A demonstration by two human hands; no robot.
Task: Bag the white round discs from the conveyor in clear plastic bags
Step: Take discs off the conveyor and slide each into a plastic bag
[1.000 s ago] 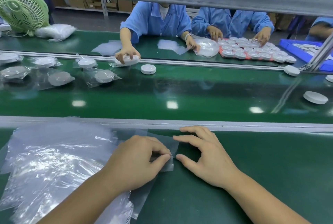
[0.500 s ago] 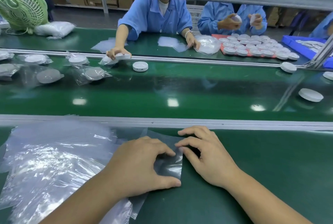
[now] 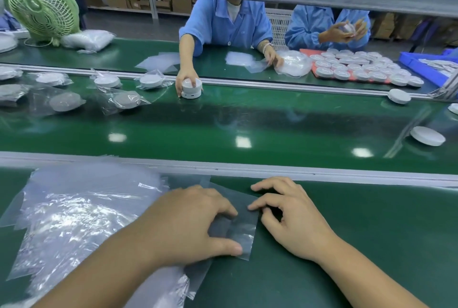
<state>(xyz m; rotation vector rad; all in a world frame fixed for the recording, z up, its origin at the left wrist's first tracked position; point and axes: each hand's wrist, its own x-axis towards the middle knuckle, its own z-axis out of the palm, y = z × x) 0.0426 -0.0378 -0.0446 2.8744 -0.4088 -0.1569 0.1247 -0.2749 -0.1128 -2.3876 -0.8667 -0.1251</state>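
Note:
A single clear plastic bag (image 3: 244, 233) lies flat on the green bench in front of me. My left hand (image 3: 193, 221) rests on it, fingers and thumb spread and pressing it down. My right hand (image 3: 295, 216) sits at the bag's right edge, its fingers curved and its index fingertip touching the bag. A loose stack of clear bags (image 3: 74, 208) lies to the left, partly under my left forearm. Bare white round discs (image 3: 427, 135) (image 3: 399, 96) sit on the conveyor belt (image 3: 223, 124) at the right.
A metal rail (image 3: 272, 168) separates my bench from the belt. Bagged discs (image 3: 65, 101) (image 3: 126, 99) lie on the belt's left. Across the belt, a person's hand holds a disc (image 3: 190, 88). Behind are a tray of discs (image 3: 359, 69), a blue bin (image 3: 421, 64) and a green fan (image 3: 42, 10).
My left hand went from pinching the bag to lying spread on it, the bag now pulled further right. The person opposite let go of a bagged disc and took a bare one.

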